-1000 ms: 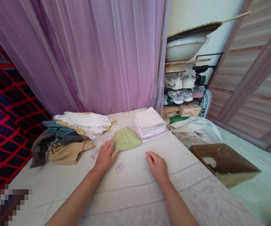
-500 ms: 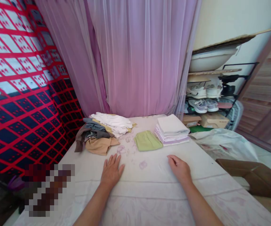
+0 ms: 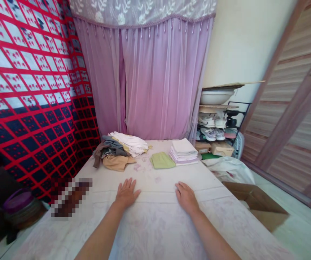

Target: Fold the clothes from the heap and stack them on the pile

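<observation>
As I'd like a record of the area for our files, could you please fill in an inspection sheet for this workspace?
Surface: patterned pale cloth, lightly creased; pixelated patch at left.
Job's things: green folded garment beside a folded white and lilac stack; loose clothes pile to their left.
Clutter: open cardboard box and crumpled plastic sheeting, right of the surface; purple-lidded container at left.
Hands: left hand palm down, fingers spread; right hand fingers together; neither holds anything.
Cables: nothing seen.
Surroundings: purple curtains behind; shoes on a rack at right.
</observation>
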{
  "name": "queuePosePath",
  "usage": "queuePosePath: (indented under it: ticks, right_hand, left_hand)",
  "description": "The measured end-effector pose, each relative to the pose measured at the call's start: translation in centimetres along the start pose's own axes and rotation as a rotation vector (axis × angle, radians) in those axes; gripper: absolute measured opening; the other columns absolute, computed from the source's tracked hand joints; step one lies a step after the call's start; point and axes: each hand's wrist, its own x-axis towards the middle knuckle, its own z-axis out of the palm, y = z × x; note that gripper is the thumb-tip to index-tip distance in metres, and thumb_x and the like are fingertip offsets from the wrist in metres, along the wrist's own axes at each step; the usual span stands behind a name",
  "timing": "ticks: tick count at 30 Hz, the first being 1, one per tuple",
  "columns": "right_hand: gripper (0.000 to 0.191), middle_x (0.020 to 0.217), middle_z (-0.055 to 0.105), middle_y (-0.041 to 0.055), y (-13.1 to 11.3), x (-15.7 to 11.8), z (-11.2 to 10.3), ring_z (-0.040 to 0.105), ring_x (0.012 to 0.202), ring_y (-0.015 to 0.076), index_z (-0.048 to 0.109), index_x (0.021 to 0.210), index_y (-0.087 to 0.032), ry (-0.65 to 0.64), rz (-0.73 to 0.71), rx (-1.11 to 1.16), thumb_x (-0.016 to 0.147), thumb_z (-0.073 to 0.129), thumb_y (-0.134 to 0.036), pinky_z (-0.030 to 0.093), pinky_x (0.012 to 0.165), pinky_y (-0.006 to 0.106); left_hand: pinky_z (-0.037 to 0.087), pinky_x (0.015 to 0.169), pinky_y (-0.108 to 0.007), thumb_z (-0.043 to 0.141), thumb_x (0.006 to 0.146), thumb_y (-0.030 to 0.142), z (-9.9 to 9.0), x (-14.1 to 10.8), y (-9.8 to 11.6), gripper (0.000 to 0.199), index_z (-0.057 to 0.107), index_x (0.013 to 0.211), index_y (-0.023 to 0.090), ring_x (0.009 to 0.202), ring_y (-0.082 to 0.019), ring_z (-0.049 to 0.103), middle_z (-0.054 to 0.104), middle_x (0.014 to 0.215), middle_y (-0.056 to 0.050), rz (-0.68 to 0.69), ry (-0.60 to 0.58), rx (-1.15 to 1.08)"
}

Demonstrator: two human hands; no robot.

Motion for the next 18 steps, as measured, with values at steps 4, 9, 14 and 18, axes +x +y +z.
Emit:
queuePosePath:
  ticks: [4,9,14,18]
  right_hand:
    - [0.039,0.131,0.056,0.0107,-1.8,-2.4,-0.5,0.049,0.122,0.0225,0.061,0.122,-0.017,-0.025,0.001,-0.096,0.089,0.041,-0.021,0.031,0.105,0.035]
    - [0.038,0.128,0.058,0.0096,-2.7,-3.7,-1.0,0.050,0.120,0.0215,0.063,0.119,-0.018,-0.017,0.003,-0.082,0.089,0.041,-0.021,0.032,0.104,0.034]
    - [0.035,0.124,0.062,0.0088,-2.6,-4.5,-0.9,0.053,0.116,0.0209,0.066,0.112,-0.019,0.017,-0.007,0.000,0.086,0.044,-0.019,0.034,0.103,0.034]
    - [0.033,0.114,0.067,0.0065,-2.3,-3.5,-0.1,0.059,0.108,0.0198,0.070,0.102,-0.022,0.059,0.023,0.179,0.082,0.045,-0.018,0.041,0.098,0.033]
  left_hand:
    - [0.013,0.113,-0.050,0.022,0.091,0.056,0.4,-2.4,-0.2,0.066,0.027,0.147,0.021,0.142,-0.027,0.016,0.018,0.155,-0.007,-0.019,0.038,0.009]
    - [0.014,0.113,-0.049,0.024,0.092,0.054,0.6,-3.5,-0.1,0.064,0.029,0.146,0.022,0.142,-0.027,0.018,0.022,0.154,-0.007,-0.027,0.068,0.009]
    - [0.015,0.113,-0.050,0.026,0.091,0.054,0.8,-3.6,-0.2,0.063,0.032,0.145,0.022,0.141,-0.027,0.020,0.025,0.153,-0.006,-0.027,0.106,0.013]
    - [0.018,0.112,-0.050,0.029,0.090,0.052,1.2,-3.5,-0.2,0.061,0.037,0.143,0.022,0.140,-0.027,0.024,0.030,0.151,-0.008,-0.015,0.152,0.010]
